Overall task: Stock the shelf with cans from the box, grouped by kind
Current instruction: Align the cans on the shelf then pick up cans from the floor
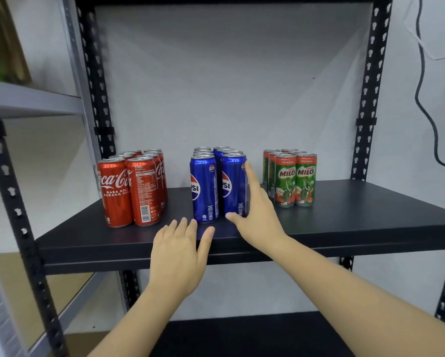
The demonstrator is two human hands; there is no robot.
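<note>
The black shelf (345,215) carries three separate clusters of upright cans: red Coca-Cola cans (131,186) at left, blue Pepsi cans (206,186) in the middle, green Milo cans (293,179) at right (each two abreast). The right hand (255,210), fingers spread, lies against the front-right Pepsi can (233,186). The left hand (180,253) rests open and flat on the shelf edge, holding nothing.

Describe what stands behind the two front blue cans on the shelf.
Behind the front blue cans, more blue cans stand in two rows; only their tops show. Their bodies are covered, so the exact count is unclear.
</note>
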